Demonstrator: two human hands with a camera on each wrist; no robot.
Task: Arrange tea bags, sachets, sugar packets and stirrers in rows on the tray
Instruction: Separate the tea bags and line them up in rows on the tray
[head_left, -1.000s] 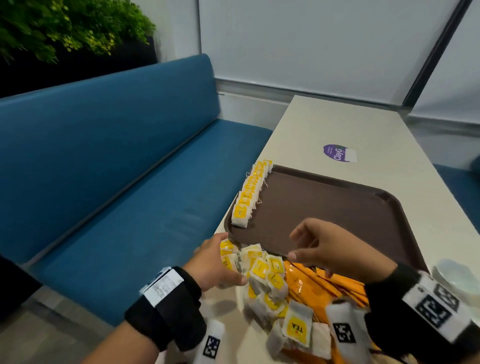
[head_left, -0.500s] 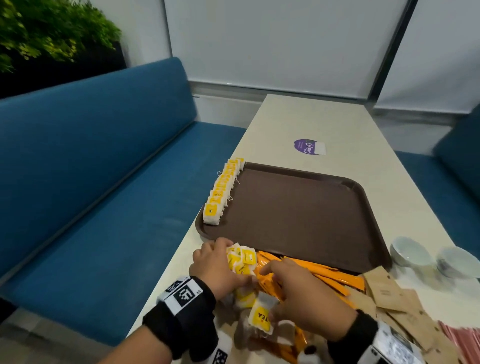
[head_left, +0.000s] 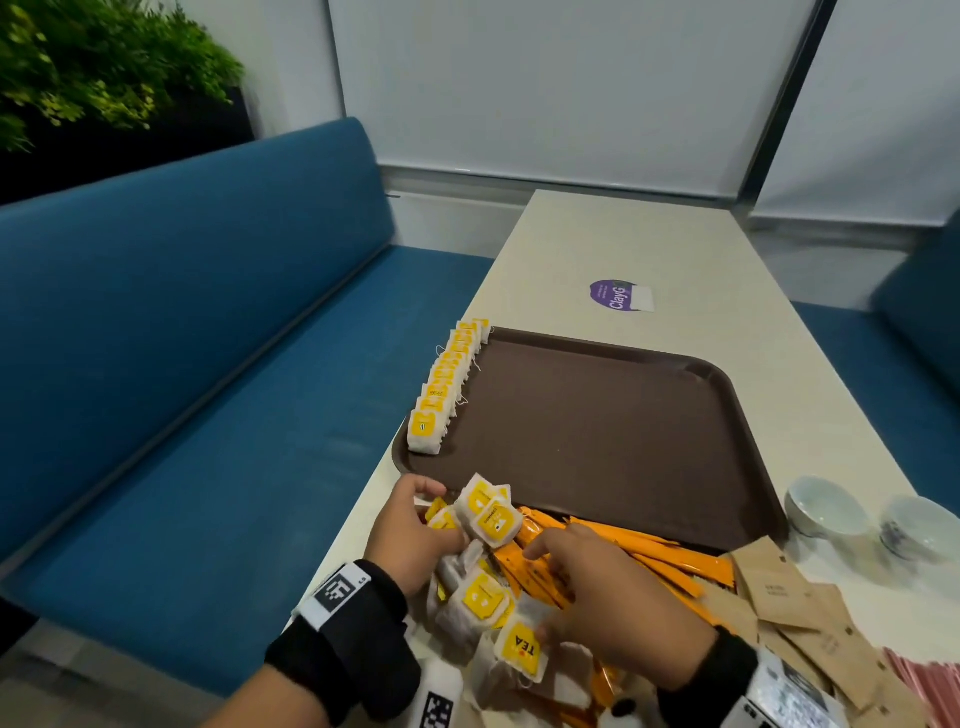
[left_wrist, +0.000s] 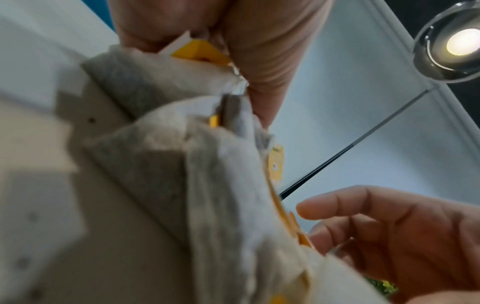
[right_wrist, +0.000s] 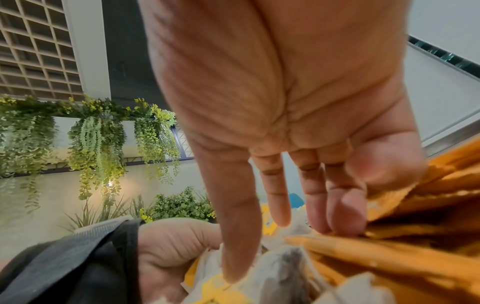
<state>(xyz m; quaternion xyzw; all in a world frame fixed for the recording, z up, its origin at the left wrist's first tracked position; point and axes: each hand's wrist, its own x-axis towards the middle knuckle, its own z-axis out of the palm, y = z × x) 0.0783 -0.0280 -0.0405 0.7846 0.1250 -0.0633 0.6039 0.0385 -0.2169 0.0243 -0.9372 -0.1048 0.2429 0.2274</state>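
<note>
A brown tray (head_left: 597, 431) lies on the table with a row of yellow-tagged tea bags (head_left: 447, 384) standing along its left edge. In front of the tray is a loose pile of tea bags (head_left: 483, 597). My left hand (head_left: 410, 530) grips a small bunch of tea bags (head_left: 488, 514) at the tray's near left corner; the left wrist view shows its fingers (left_wrist: 259, 41) pinching them (left_wrist: 182, 82). My right hand (head_left: 608, 603) rests open on the pile. Its straight fingers (right_wrist: 311, 195) touch tea bags and orange sachets (head_left: 649, 551).
Brown sugar packets (head_left: 779, 592) and pink stirrers (head_left: 930, 680) lie at the front right. Two small white cups (head_left: 826, 506) stand right of the tray. A purple sticker (head_left: 615, 296) is on the table beyond it. A blue bench (head_left: 208, 415) runs along the left.
My right hand has come down from the tray's near edge onto the pile, fingers stretched out. My left hand has kept hold of its bunch of tea bags. The head view has swung right.
</note>
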